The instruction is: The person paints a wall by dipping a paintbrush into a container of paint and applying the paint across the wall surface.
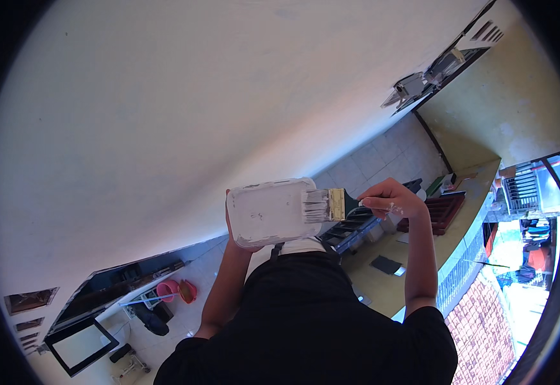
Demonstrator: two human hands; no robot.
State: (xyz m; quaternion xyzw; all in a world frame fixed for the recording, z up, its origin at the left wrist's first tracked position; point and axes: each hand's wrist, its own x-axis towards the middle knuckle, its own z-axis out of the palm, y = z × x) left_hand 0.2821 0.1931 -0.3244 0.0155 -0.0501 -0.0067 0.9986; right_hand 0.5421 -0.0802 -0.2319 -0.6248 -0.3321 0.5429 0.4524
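My right hand [393, 198] grips the dark green handle of a wide flat paintbrush [336, 205], held level with its bristles pointing left. White paint coats the bristles, whose tips lie over the right end of a shallow white plastic paint container [265, 211]. Whether the tips touch the paint cannot be told. My left hand [232, 238] supports this container from its left side and underneath, with most of the fingers hidden by it. Paint smears mark the container's rim. White flecks of paint dot the back of my right hand.
A pale wall [155, 120] rises close in front. Below right stand a dark ladder [352, 228] and a low yellowish wall [371, 269] with a dark red slatted panel [438, 214]. A pink bucket [167, 290] sits on the tiled floor at lower left, near an open window frame [81, 346].
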